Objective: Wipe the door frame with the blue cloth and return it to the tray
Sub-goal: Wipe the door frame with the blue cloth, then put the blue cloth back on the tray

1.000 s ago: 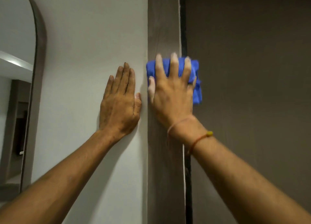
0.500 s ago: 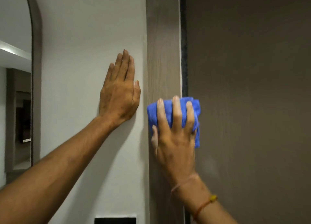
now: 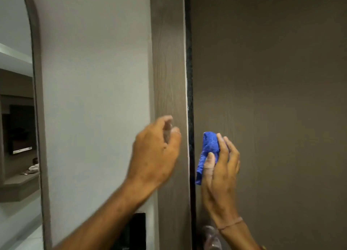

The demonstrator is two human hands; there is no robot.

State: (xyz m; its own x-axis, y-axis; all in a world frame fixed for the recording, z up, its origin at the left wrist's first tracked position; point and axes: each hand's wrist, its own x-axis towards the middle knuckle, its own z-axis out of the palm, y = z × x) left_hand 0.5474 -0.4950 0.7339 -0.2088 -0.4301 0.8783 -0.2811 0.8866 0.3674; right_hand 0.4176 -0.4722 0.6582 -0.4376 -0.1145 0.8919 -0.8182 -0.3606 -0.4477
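Observation:
The door frame [image 3: 169, 62] is a vertical grey-brown wood-grain strip between the white wall and the dark door. My right hand [image 3: 219, 167] holds the bunched blue cloth [image 3: 209, 148] in front of the door, just right of the dark gap beside the frame; the cloth is lifted off the frame. My left hand [image 3: 155, 155] hovers in front of the frame's lower part, fingers loosely curled, holding nothing. No tray is in view.
White wall [image 3: 93, 99] lies left of the frame, with a black switch panel [image 3: 137, 229] low down. An arched opening [image 3: 16, 118] at far left shows another room. The brown door [image 3: 272, 99] fills the right; a handle [image 3: 210, 234] shows blurred below my right wrist.
My right hand slid the cloth down the frame, then pulled it off to the right in front of the door. My left hand left the wall and moved right, fingers curling.

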